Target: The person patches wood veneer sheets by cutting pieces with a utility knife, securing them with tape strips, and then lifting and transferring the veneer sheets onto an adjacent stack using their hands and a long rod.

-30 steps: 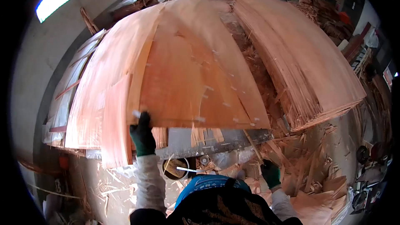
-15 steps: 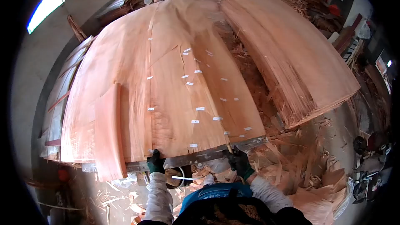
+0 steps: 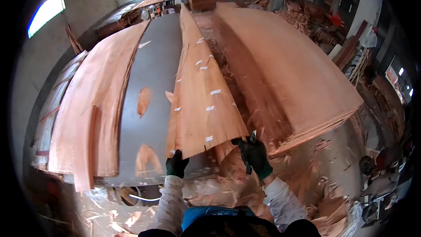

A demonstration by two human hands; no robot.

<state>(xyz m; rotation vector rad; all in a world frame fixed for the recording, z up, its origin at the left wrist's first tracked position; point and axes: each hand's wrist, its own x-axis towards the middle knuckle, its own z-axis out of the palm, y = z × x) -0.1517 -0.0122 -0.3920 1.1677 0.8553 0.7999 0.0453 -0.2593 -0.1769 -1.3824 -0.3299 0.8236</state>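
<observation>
A long wood veneer sheet (image 3: 206,114) dotted with small white tape pieces is lifted along its near end and stretches away from me. My left hand (image 3: 176,165), in a dark glove, is closed on its near left corner. At the near right corner my right hand (image 3: 254,156), also gloved, is closed on the edge. A slim tool (image 3: 254,135) pokes out of the right hand; its kind is hard to make out. Under the sheet's left side shows a dark grey tabletop (image 3: 149,70) with a few veneer scraps (image 3: 143,101) on it.
On the table's left lies a veneer stack (image 3: 98,87) with a narrow rolled strip (image 3: 85,158) over its near edge. To the right stands a large, thick veneer stack (image 3: 298,70). Broken veneer scraps (image 3: 302,171) litter the floor. Farther back is another stack (image 3: 205,1).
Both hands have pulled the taped sheet rightward, away from the left stack. The grey tabletop is uncovered between them. The sheet's near end has lifted and the camera view has shifted.
</observation>
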